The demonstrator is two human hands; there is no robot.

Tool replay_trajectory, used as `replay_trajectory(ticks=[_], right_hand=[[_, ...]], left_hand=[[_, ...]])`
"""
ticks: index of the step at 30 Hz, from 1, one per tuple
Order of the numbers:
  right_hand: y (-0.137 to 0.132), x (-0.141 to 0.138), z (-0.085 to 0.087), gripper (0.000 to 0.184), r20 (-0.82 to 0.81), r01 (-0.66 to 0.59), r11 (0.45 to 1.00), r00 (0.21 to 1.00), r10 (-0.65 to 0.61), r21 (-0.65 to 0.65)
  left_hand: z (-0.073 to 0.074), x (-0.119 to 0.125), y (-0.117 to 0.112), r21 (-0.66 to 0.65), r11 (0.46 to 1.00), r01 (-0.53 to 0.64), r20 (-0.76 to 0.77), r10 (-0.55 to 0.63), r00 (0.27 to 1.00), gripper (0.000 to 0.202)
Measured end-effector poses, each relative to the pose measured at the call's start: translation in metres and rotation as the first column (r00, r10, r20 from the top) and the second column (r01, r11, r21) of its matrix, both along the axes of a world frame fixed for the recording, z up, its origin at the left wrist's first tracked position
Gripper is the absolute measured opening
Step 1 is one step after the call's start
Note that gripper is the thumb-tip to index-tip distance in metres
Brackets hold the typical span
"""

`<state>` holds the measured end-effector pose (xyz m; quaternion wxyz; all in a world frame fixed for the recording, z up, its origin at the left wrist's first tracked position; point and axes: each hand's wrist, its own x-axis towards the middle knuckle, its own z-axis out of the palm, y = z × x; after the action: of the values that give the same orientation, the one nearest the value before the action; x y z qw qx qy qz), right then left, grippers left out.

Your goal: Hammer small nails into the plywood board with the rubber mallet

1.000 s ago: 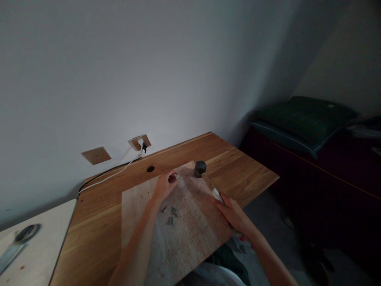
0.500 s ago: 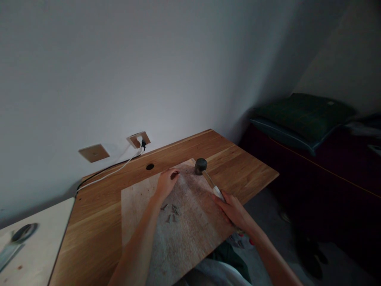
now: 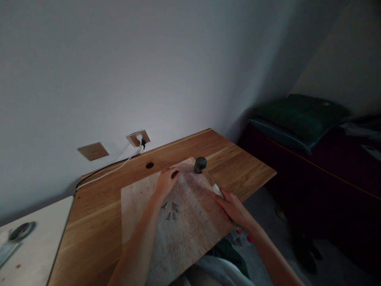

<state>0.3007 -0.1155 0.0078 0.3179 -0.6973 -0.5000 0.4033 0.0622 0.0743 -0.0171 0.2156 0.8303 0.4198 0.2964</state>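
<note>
My right hand (image 3: 233, 206) is closed round the handle of a mallet (image 3: 200, 164). Its dark, rounded head is over the board's far right edge, and its wooden shaft has a white part near my fingers. My left hand (image 3: 168, 178) is curled with thumb and fingertips pinched together near the board's far side. What it holds, if anything, is too dark and small to make out. Under both hands lies a pale wooden board (image 3: 184, 246). Several small grey metal pieces (image 3: 171, 215), tapered in shape, lie loose on it beside my left forearm.
The board lies on a wooden desk (image 3: 89, 230) against the wall. Cables run from a wall socket (image 3: 138, 138) along the desk's back, near a round hole (image 3: 149, 165). A white surface (image 3: 38, 254) at left holds a roll of tape (image 3: 22, 231). Cushions (image 3: 297, 119) lie at right.
The whole view has shifted slightly. Both hands and the mallet keep nearly the same places over the board.
</note>
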Motion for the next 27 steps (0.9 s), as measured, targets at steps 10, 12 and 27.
replay_trajectory(ticks=[10, 12, 27], right_hand=[[-0.001, -0.002, 0.001, 0.03, 0.0, -0.007, 1.0, 1.0, 0.007, 0.003], [-0.001, -0.006, 0.004, 0.031, 0.013, -0.004, 1.0, 1.0, 0.004, 0.018], [0.019, -0.052, 0.037, 0.021, 0.037, -0.137, 0.988, 0.99, 0.135, 0.069]], left_hand=[[0.001, 0.001, -0.001, 0.013, 1.0, 0.005, 0.008, -0.005, 1.0, 0.019], [-0.001, 0.001, 0.0, -0.008, 1.0, 0.002, 0.032, -0.002, 0.999, 0.025], [-0.008, 0.003, 0.006, -0.094, 0.996, -0.012, 0.144, 0.025, 0.989, 0.045]])
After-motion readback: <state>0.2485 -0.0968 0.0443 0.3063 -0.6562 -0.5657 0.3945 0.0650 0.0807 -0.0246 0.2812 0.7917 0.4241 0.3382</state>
